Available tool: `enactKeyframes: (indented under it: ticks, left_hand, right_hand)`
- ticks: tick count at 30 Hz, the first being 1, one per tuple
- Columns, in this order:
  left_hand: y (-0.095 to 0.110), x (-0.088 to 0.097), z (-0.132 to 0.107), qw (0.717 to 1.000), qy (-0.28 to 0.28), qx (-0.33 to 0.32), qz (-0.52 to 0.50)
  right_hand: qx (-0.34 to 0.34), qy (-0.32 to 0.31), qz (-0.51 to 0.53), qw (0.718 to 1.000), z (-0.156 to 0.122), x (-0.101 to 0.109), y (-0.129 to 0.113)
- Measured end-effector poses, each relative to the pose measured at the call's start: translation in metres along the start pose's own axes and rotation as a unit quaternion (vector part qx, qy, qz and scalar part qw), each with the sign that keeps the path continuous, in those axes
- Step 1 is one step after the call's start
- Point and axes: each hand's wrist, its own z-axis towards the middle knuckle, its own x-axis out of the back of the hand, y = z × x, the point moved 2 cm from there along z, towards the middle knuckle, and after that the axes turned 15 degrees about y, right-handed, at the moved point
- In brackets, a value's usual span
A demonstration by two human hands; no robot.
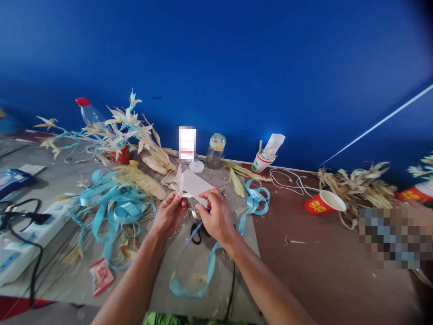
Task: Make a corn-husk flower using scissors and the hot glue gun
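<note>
My left hand (172, 211) is closed, with thumb and fingers pinching the base of a pale dried corn husk piece (176, 180). Close beside it, my right hand (217, 214) has its fingers curled together; what they hold, if anything, is hard to make out. A thin blue stick-like tool (191, 236) slants out below the right hand, and I cannot tell whether it is held or lies on the table. Near it is a black loop (196, 233), like a scissors handle. A pale flat card-like sheet (196, 184) lies just behind the hands.
Left are blue ribbon (126, 211), husk flowers on blue stems (126, 118), a loofah-like husk (144, 180) and a power strip (37, 239). Behind stand a glass jar (214, 155) and a white cup (262, 161). A red paper cup (320, 203) lies tipped at right, near husks (358, 183).
</note>
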Motion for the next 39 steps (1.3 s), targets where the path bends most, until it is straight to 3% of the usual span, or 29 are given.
enactKeyframes:
  ticks: [2, 6, 15, 27, 34, 39]
  left_hand:
    - [0.000, 0.000, 0.000, 1.000, 0.004, 0.003, -0.008]
    - [0.002, -0.003, -0.005, 1.000, -0.002, 0.022, -0.013]
    - [0.000, 0.004, -0.003, 0.999, -0.012, 0.036, -0.033]
    - [-0.006, -0.003, -0.007, 1.000, 0.007, 0.002, 0.021]
    - [-0.009, -0.004, -0.004, 0.997, -0.006, -0.058, 0.049]
    - [-0.012, -0.002, -0.002, 0.996, -0.025, -0.066, 0.059]
  right_hand:
    - [-0.026, 0.009, 0.020, 0.999, 0.001, 0.003, 0.003]
    - [-0.047, -0.066, 0.097, 0.992, 0.003, 0.000, 0.000]
    - [-0.137, -0.040, 0.175, 0.974, -0.006, -0.022, -0.020]
    - [-0.140, 0.063, 0.157, 0.976, -0.011, -0.036, -0.020]
    - [-0.074, 0.061, 0.112, 0.989, -0.004, -0.025, -0.016]
    - [-0.061, 0.053, 0.111, 0.991, -0.003, -0.025, -0.013]
